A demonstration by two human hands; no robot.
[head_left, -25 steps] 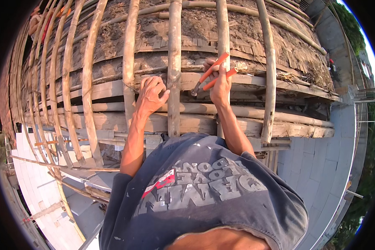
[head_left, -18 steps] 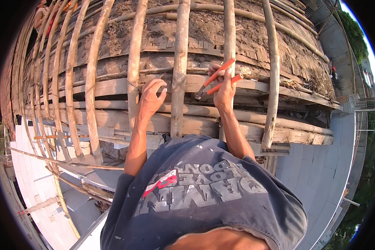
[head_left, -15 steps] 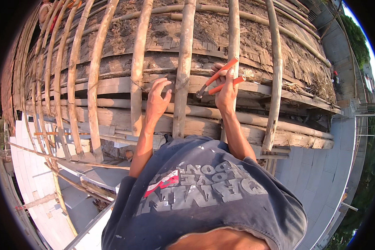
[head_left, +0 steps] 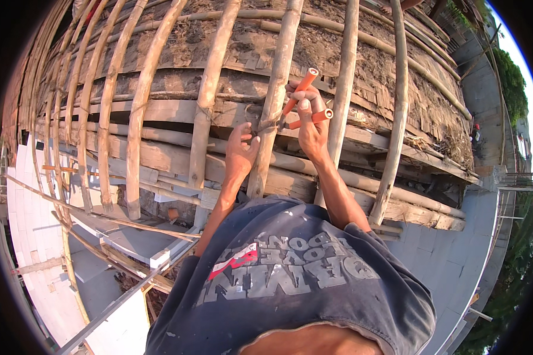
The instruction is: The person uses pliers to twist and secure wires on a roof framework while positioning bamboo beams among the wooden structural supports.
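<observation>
My right hand (head_left: 311, 121) grips orange-handled pliers (head_left: 307, 80), their head down at a wire tie (head_left: 266, 127) round an upright bamboo pole (head_left: 281, 56); the jaws are partly hidden by the handles and pole. My left hand (head_left: 240, 151) is just left of that pole beside the tie, fingers bent and apart, with nothing visible in them. Beneath the poles run a long wooden beam (head_left: 166, 155) and horizontal bamboo (head_left: 376, 189), over old woven matting (head_left: 361, 86) covered in dirt and debris.
More upright poles (head_left: 142, 97) line both sides. A co-worker's limb (head_left: 391, 8) shows at the top edge, another person (head_left: 80, 9) top left. White block surfaces (head_left: 38, 231) lie below left, a grey ledge (head_left: 447, 242) below right, loose poles (head_left: 106, 219) crossing at the lower left.
My right hand has brought the pliers left and onto the central pole's tie. My left hand has shifted right and slightly down. The view has turned slightly.
</observation>
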